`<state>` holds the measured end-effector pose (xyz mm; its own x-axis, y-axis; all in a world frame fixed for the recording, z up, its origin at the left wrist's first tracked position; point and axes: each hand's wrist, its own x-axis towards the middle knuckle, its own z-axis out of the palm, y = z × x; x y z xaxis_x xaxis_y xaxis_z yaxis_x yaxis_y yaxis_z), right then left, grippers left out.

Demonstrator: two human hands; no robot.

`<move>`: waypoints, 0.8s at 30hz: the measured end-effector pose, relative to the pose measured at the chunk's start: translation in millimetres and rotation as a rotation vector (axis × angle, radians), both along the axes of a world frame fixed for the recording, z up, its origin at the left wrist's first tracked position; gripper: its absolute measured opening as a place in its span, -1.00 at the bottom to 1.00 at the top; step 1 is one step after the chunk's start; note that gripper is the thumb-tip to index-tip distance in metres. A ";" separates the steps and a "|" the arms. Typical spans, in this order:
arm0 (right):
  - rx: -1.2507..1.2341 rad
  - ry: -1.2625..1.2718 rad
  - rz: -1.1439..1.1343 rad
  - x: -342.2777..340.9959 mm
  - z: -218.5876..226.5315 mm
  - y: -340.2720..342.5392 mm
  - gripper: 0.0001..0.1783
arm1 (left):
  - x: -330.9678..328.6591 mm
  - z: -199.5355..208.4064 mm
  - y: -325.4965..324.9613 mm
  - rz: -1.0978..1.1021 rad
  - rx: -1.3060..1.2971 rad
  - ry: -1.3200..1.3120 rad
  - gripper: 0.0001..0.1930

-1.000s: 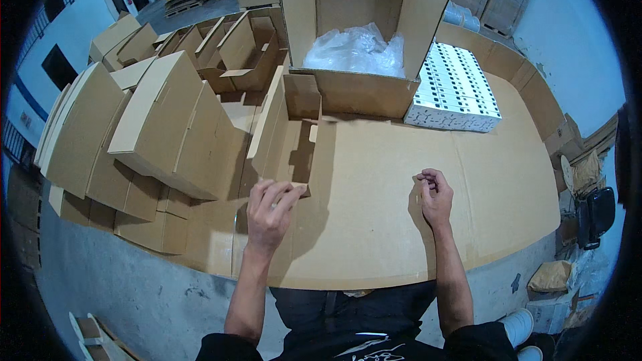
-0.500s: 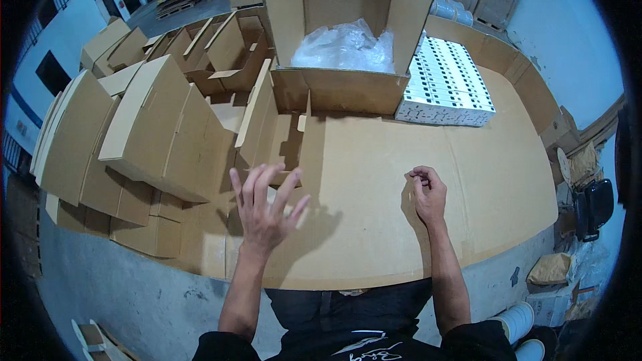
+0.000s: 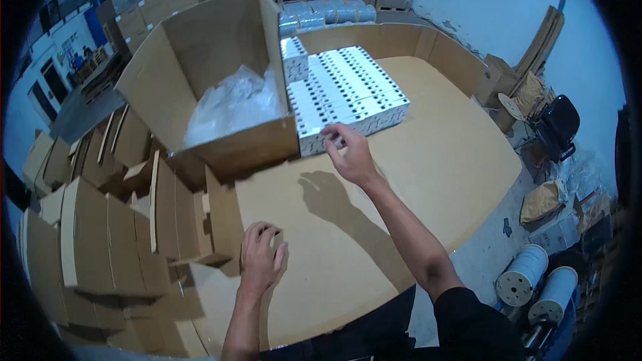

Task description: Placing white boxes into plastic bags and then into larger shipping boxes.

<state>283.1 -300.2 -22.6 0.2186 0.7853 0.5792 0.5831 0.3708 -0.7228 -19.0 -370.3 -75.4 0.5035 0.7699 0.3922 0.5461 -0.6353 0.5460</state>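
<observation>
My right hand (image 3: pixel 350 155) is raised over the table at the front edge of a block of white boxes with black marks (image 3: pixel 351 87). Its thumb and fingers are apart, and nothing shows between them. I cannot tell whether the fingertips touch the boxes. Low over the cardboard-covered tabletop (image 3: pixel 334 241), my left hand (image 3: pixel 261 254) has its fingers loosely bent and the thumb apart, with nothing in it. Just left of it stands an open cardboard box (image 3: pixel 180 207) with its flaps up.
A large open carton (image 3: pixel 231 147) holding clear plastic bags (image 3: pixel 237 103) stands beside the white boxes. Several more cardboard boxes (image 3: pixel 93 241) crowd the left side. A cardboard rim (image 3: pixel 428 43) borders the table's far side. Spools (image 3: pixel 521 274) and a black chair (image 3: pixel 558 124) are at the right.
My view has turned to the right. The right hand has moved forward from the tabletop to the white boxes, its fingers spreading. The left hand has lowered from beside the open box, fingers less spread.
</observation>
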 end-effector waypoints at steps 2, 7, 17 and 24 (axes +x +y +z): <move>0.063 -0.043 -0.019 12.0 14.6 45.6 -0.73 | -2.9 -3.2 6.1 0.031 0.003 -0.015 -0.69; 0.166 -0.221 -0.120 51.8 21.1 169.7 -0.51 | 9.8 -2.5 22.3 0.079 -0.021 -0.031 -0.73; -0.061 -0.254 -0.210 54.8 32.6 224.2 -0.37 | 12.9 -4.5 34.6 0.134 -0.025 -0.008 -0.80; 0.151 -0.296 -0.113 66.7 10.4 226.9 -0.49 | 12.7 -4.0 30.1 0.139 0.009 -0.019 -0.79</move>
<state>349.7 -73.3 -12.2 0.1043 0.6668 0.7379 0.8025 0.3819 -0.4584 -6.4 -340.2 -79.4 0.3851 0.8278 0.4080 0.6188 -0.5596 0.5513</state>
